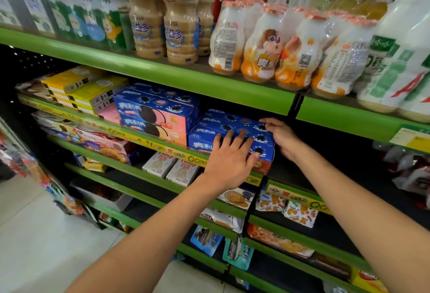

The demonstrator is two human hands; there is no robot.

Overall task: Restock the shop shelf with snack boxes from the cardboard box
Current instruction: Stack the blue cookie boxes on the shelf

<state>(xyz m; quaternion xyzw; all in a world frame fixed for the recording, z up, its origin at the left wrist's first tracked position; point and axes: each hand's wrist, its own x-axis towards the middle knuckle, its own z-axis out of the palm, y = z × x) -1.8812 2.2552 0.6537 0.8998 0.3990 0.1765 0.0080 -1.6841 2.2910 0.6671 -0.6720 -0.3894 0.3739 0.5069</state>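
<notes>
- I see green-edged shelving point(149, 69) with dark back panels filling the view.
- Pale tiled floor point(30, 234) lies lower left, evenly lit.

We read 奥利奥 on the blue cookie boxes point(229, 135) and on the blue-and-pink boxes point(158, 116) beside them. The yellow shelf-edge strip point(195, 159) said "QQ". The white stick-biscuit boxes point(160, 164) below carried 百奇.

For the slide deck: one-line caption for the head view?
Both hands, left hand and right hand, settle a blue cookie box on the green shelf.
</notes>
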